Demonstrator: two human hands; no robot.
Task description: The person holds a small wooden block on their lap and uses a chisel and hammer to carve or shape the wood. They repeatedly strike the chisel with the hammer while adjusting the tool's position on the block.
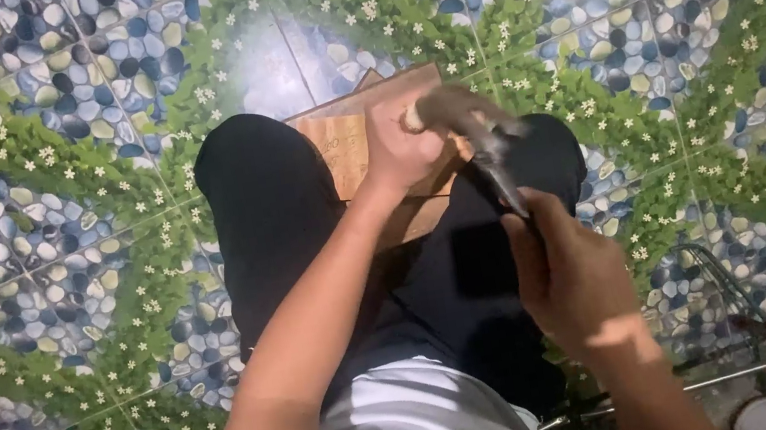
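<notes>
My right hand (568, 268) grips the dark handle of a hammer (477, 135), whose blurred head hangs just above a wooden board (341, 135). The brown board rests between my knees on the floor. My left hand (398, 147) presses down on the board, fingers bent near the hammer's head. Whether it pinches something small there is hidden by blur. My legs in dark trousers (271, 211) flank the board.
The tiled floor (51, 224) carries a pattern of blue pebbles, green leaves and small white flowers. A thin metal wire frame (719, 296) lies at the lower right, beside a white object at the frame's bottom edge.
</notes>
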